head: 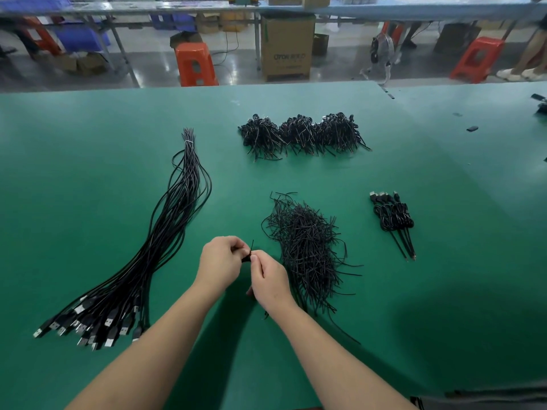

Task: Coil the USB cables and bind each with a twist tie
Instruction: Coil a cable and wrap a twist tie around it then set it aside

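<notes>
My left hand [221,263] and my right hand [268,279] meet over the green table [88,143], near its front middle. Between their fingertips sits a small coiled black cable [245,258], mostly hidden by the fingers. My right thumb and forefinger pinch a thin black twist tie [251,247] whose end sticks up from the coil. A loose heap of black twist ties [307,250] lies just right of my hands. A long bundle of straight black USB cables [154,247] lies to the left, its plugs [88,327] toward me.
Three dense piles of coiled, tied cables [302,136] lie at the far middle. A few tied cables [392,216] sit to the right. Small dark items [472,128] lie at the far right. Beyond the table edge are orange stools [195,65] and a cardboard box [287,47].
</notes>
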Tool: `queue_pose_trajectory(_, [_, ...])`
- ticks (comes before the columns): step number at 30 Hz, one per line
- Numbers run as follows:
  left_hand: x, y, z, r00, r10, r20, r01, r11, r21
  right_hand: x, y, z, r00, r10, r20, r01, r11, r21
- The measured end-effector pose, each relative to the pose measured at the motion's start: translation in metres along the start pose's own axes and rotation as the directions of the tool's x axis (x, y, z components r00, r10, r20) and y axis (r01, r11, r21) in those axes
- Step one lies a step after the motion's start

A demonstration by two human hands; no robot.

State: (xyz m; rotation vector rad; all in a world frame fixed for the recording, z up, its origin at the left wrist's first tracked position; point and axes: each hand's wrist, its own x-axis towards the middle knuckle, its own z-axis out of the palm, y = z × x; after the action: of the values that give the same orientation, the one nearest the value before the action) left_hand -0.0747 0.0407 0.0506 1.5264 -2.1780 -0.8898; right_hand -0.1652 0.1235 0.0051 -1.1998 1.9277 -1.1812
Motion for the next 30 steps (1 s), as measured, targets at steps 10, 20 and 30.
queue_pose_trajectory(10, [0.006,-0.007,-0.022,0.975,-0.121,0.188,0.144,0.983,-0.110,0.003,0.013,0.014,0.988,-0.151,0.045,0.156,0.974,-0.164])
queue_pose_trajectory(20, [0.007,-0.013,-0.026,0.938,-0.192,0.289,0.267,0.932,-0.245,0.001,0.012,0.012,0.974,-0.222,-0.040,0.217,0.971,-0.095])
queue_pose_trajectory(30, [0.006,-0.009,-0.027,0.988,-0.147,0.036,0.147,0.989,0.006,0.000,0.011,0.014,0.971,-0.224,-0.080,0.212,0.967,-0.139])
